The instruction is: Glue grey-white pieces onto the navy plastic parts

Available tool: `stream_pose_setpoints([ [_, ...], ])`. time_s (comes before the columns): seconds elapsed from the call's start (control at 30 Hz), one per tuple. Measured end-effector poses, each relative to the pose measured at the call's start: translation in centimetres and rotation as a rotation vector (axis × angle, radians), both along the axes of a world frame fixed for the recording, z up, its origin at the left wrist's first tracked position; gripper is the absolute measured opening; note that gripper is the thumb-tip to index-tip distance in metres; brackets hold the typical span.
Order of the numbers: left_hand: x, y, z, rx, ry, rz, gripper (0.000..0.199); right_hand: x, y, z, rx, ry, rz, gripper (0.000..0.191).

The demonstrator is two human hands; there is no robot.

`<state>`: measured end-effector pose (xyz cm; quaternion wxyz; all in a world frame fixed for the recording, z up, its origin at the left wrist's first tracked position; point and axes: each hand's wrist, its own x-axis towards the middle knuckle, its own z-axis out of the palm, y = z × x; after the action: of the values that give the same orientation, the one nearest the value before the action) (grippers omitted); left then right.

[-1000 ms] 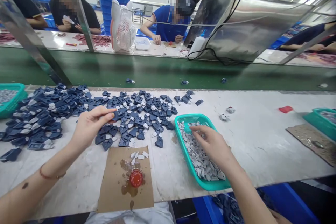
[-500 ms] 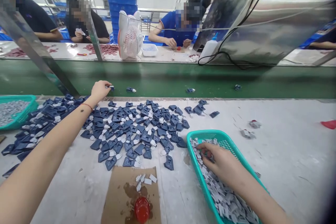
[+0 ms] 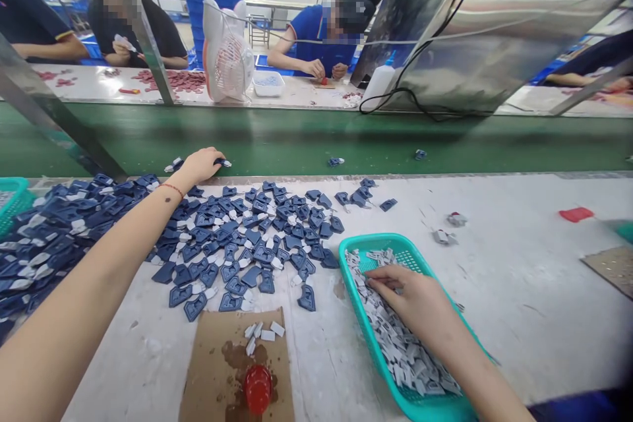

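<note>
My left hand (image 3: 202,165) reaches over to the near edge of the green belt, its fingers closed around a dark blue plastic part (image 3: 225,163) with a white tip. A similar blue-and-white part (image 3: 174,165) lies on the belt by my wrist. My right hand (image 3: 406,290) is inside a teal basket (image 3: 363,323), fingertips pinched together among small grey plastic pieces (image 3: 420,369); what they hold is hidden. Between the hands spreads a pile of blue parts (image 3: 262,254) with white tips. In front lies cardboard (image 3: 205,356) with a red cup (image 3: 258,389) and several grey pieces (image 3: 268,335).
More blue-and-white parts (image 3: 336,161) lie along the green belt (image 3: 297,138). Another teal basket (image 3: 14,201) stands far left. To the right are two grey pieces (image 3: 444,237) and a red object (image 3: 576,214). Co-workers sit across the belt, near a metal panel (image 3: 475,46).
My left hand has left one blue part on the belt and moved right onto another. My right hand stays in the basket, fingers drawn closer together. The view has turned slightly right.
</note>
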<state>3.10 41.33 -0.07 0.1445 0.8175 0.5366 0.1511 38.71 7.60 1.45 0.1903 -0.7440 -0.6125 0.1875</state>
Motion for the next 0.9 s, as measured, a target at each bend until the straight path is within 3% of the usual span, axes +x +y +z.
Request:
stream_pose_setpoints([
  [0.13,0.2,-1.3,1.2,-0.032,-0.202,0.117,0.019,-0.2,-0.6,-0.1,0.029,-0.027,-0.009,0.019],
  [0.23,0.2,-4.0,2.6,-0.077,-0.433,0.206,0.019,-0.4,-0.8,-0.1,0.04,-0.053,-0.001,0.02],
  [0.4,-0.3,-11.6,4.8,-0.246,-0.837,0.214,0.023,-0.6,-0.8,-0.2,0.057,-0.11,0.043,0.02],
  [0.53,-1.4,-17.9,5.8,-0.398,-1.015,0.191,0.029,-0.6,-0.5,-0.3,0.053,-0.159,0.072,0.019],
  [0.7,-2.9,-24.6,5.7,-0.641,-1.173,0.209,0.042,-0.8,0.1,-0.1,0.045,-0.219,0.122,0.014],
  [0.9,-4.3,-30.6,4.1,-0.823,-1.207,0.227,0.04,-0.8,0.1,0.4,0.047,-0.272,0.216,0.018],
])
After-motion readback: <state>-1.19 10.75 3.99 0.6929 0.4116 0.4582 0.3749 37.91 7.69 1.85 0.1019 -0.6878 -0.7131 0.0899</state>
